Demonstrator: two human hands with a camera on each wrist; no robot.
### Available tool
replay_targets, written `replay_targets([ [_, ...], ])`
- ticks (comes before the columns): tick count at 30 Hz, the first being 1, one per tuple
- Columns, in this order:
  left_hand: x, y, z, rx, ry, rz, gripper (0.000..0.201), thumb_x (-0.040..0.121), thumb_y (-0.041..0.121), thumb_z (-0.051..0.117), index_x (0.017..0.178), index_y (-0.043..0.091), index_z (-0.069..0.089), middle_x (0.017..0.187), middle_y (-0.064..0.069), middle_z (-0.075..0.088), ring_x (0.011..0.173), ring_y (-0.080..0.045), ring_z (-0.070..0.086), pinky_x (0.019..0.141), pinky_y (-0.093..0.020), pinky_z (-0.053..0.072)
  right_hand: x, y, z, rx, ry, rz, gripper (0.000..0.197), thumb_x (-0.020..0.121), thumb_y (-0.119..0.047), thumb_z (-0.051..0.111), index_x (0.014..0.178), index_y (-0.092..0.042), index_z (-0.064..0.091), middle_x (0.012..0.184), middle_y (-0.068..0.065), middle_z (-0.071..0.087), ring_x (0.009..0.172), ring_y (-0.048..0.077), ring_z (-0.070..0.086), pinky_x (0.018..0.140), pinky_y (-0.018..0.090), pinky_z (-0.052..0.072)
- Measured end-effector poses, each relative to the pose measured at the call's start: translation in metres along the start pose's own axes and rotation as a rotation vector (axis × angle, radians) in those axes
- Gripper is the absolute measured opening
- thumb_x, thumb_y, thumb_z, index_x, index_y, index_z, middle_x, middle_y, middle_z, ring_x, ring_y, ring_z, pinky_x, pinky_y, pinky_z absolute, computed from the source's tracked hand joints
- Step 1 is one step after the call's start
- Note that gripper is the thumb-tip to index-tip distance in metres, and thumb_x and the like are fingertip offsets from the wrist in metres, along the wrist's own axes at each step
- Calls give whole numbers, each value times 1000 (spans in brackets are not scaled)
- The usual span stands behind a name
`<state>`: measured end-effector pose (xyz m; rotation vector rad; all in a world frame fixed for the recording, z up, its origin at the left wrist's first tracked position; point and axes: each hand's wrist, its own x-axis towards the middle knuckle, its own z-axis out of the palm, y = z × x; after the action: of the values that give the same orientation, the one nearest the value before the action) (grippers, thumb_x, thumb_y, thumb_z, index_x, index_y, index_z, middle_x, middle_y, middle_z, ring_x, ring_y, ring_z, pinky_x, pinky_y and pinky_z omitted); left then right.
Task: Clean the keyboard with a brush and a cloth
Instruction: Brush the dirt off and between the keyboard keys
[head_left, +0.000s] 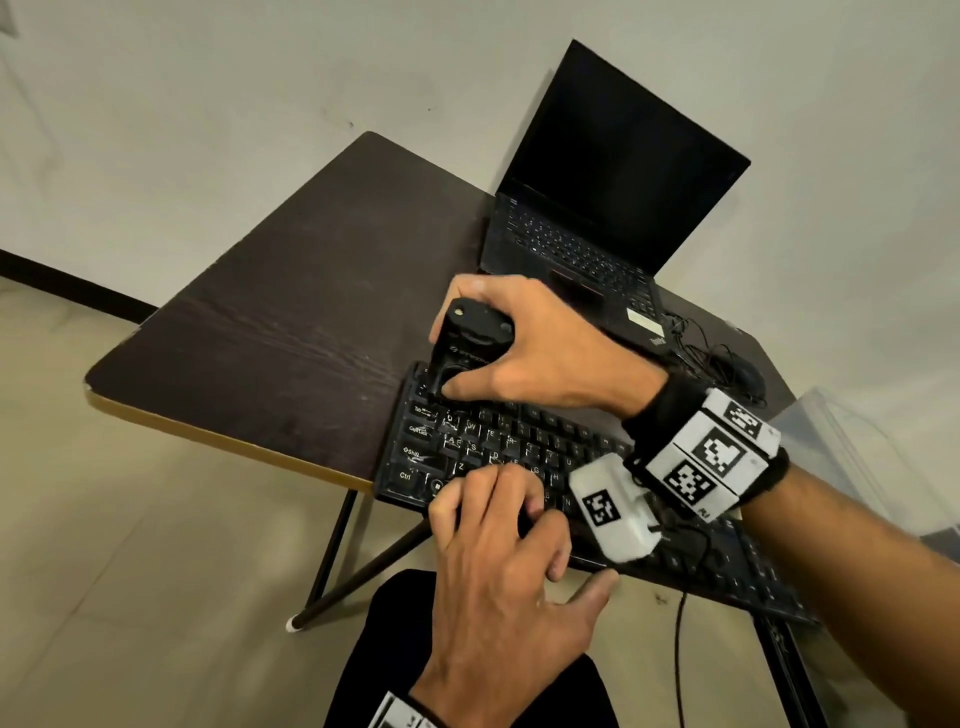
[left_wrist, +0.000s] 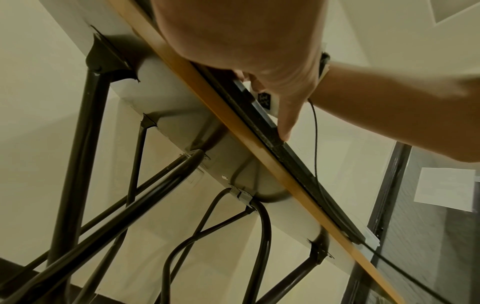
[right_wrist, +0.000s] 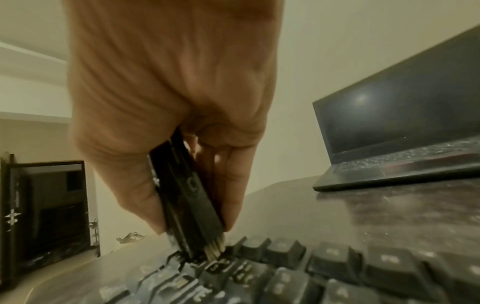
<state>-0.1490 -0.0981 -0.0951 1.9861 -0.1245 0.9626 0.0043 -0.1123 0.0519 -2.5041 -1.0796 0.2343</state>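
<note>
Nearest the wearer, the left hand (head_left: 498, 551) lies on the front rows of the keyboard (head_left: 524, 452), fingers bent down onto the keys and thumb set against its front edge, steadying it; it grips nothing. The keyboard sits at the near edge of the worktop (head_left: 291, 322), its front overhanging slightly in the left wrist view.

Beyond it, the right hand (head_left: 540, 343) reaches across to the keyboard's far left corner. Its grip is wrapped round a black brush (right_wrist: 192, 197), thumb on one face and fingers on the other, held nearly upright with pale bristles down among the top-row keys.

Risks, as judged: the overhanging keyboard could tip or slide off the worktop if the left hand eases while brushing presses down. Hard strokes could lift a keycap or flick dust toward the open laptop (head_left: 613, 208) behind. No cloth is visible.
</note>
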Motion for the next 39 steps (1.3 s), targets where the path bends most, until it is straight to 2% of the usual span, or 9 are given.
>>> replay_targets([
  [8, 0, 1, 0, 7, -3, -6, 57, 53, 53, 94, 63, 21, 47, 93, 6, 49, 100, -15, 50, 104, -30, 24, -20, 8, 1, -25, 17, 26, 28, 76, -10, 88, 94, -14, 67, 80, 4, 74, 70, 25, 72, 66, 47, 58],
  [12, 0, 0, -1, 8, -10, -11, 56, 54, 51, 93, 64, 21, 46, 94, 6, 49, 101, -16, 50, 103, -31, 25, -20, 18, -5, -33, 95, 96, 29, 75, -11, 89, 93, -16, 67, 79, 2, 75, 70, 24, 73, 67, 48, 59],
  [16, 1, 0, 0, -5, 11, 3, 56, 56, 52, 90, 64, 21, 45, 93, 7, 49, 102, -14, 49, 103, -30, 24, -27, 12, 4, 17, 56, 32, 29, 77, -11, 90, 96, -14, 68, 83, 4, 75, 73, 25, 73, 69, 49, 59],
  [20, 0, 0, 0, 0, 5, -4, 55, 56, 53, 90, 64, 22, 45, 93, 7, 48, 101, -14, 50, 104, -32, 24, -19, 17, 3, 59, 169, 71, 29, 76, -8, 89, 95, -14, 68, 82, 3, 75, 73, 23, 72, 71, 49, 58],
  [24, 1, -1, 1, -5, 9, -2, 50, 50, 44, 88, 63, 23, 45, 92, 8, 47, 100, -13, 49, 100, -32, 26, -23, 7, 11, 132, 69, -28, 29, 78, -7, 91, 98, -12, 70, 88, 2, 74, 79, 23, 73, 76, 49, 59],
  [28, 0, -2, 1, 12, 1, -9, 55, 54, 52, 90, 63, 22, 45, 93, 8, 48, 101, -12, 48, 102, -32, 25, -15, 6, 8, 103, 127, -2, 29, 78, -9, 91, 97, -11, 69, 85, 4, 75, 75, 23, 72, 72, 48, 58],
  [32, 1, -1, 0, -6, 25, 3, 41, 56, 44, 80, 62, 22, 46, 91, 7, 48, 98, -13, 48, 96, -34, 28, -18, -4, 16, 120, 65, -76, 28, 78, -6, 89, 98, -12, 69, 86, 1, 76, 74, 21, 73, 71, 46, 59],
  [36, -1, -3, 0, 9, 7, -10, 54, 56, 53, 89, 63, 22, 46, 92, 7, 49, 100, -13, 48, 102, -32, 26, -7, 0, 11, 93, 121, -10, 28, 77, -9, 90, 95, -11, 68, 82, 4, 74, 72, 25, 71, 69, 48, 57],
  [39, 2, -2, 0, 2, 26, -1, 48, 56, 51, 84, 61, 22, 45, 90, 7, 49, 99, -13, 48, 98, -36, 30, -7, -6, 14, 93, 51, -65, 29, 76, -10, 90, 96, -10, 69, 84, 4, 75, 75, 26, 73, 71, 49, 58],
])
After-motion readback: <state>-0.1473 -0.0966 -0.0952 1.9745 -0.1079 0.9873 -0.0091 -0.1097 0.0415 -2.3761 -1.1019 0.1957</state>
